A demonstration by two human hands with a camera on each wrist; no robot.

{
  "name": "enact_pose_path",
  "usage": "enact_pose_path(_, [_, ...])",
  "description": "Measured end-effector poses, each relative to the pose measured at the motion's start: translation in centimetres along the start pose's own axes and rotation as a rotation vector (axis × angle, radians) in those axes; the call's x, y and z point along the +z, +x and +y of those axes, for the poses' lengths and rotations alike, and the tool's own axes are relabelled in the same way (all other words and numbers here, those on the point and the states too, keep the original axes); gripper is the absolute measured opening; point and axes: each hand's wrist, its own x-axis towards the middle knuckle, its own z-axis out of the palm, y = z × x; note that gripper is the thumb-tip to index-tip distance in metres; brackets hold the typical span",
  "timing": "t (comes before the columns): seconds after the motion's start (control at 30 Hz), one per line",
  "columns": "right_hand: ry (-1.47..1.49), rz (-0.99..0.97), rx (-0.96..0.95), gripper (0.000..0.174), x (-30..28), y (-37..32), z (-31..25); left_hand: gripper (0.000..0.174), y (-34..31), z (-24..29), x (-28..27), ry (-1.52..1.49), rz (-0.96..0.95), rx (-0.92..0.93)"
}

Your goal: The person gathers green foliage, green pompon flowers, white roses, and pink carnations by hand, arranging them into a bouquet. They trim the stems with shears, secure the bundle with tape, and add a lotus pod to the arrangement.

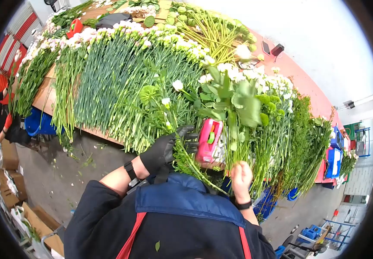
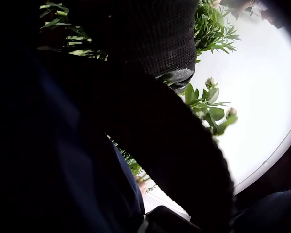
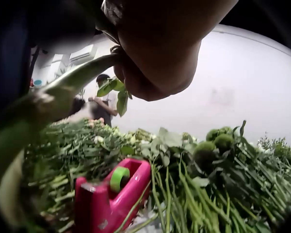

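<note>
My left hand (image 1: 162, 151), in a black glove, holds a slim bunch of flower stems (image 1: 184, 162) with fine green leaves. White blooms and a round green flower (image 1: 149, 93) top this bunch, and its stem ends slant down toward the right hand. The bare right hand (image 1: 240, 179) is curled round a leafy flower stem, its leaves (image 1: 246, 105) blurred and a pale bloom (image 1: 243, 52) at its top. In the right wrist view the fingers pinch a thick green stem (image 3: 89, 68). Between the hands stands a pink tape dispenser (image 1: 208, 149) with a green core. Dark glove fabric (image 2: 169, 43) fills much of the left wrist view.
Long rows of carnation stems (image 1: 104, 82) cover the table to the left. Green pompon flowers (image 1: 268, 103) and leafy bundles (image 1: 303, 134) lie to the right. Blue buckets (image 1: 40, 123) stand below the edge. Another person's hand (image 1: 8, 121) shows at far left.
</note>
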Motion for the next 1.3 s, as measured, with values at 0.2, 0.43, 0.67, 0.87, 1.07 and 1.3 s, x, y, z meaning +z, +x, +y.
enact_pose_path(0.2, [-0.433, 0.042, -0.190, 0.008, 2.4, 3.7, 4.4, 0.045, -0.7, 0.0, -0.3, -0.047, 0.126, 0.018])
enact_pose_path(0.43, [-0.555, 0.085, -0.169, 0.021, 0.5, 7.1, 6.7, 0.044, -1.8, 0.3, -1.4, -0.055, 0.167, 0.063])
enact_pose_path(0.67, [-1.063, 0.187, -0.069, 0.023, -1.2, 12.5, 8.6, 0.043, -1.8, 0.4, -1.4, -0.050, 0.187, 0.071])
enact_pose_path(0.87, [-0.644, 0.295, 0.064, 0.023, -2.3, 13.1, 7.9, 0.039, -1.7, 0.6, -1.4, -0.082, 0.213, 0.066])
enact_pose_path(1.07, [-0.385, 0.261, 0.055, 0.017, -5.0, 5.2, 3.5, 0.045, -2.1, 0.7, -0.5, 0.026, 0.212, 0.079])
enact_pose_path(1.3, [0.136, 0.040, 0.290, 0.013, -2.4, -0.9, -2.4, 0.047, -2.1, 0.6, 2.6, 0.055, 0.048, 0.039])
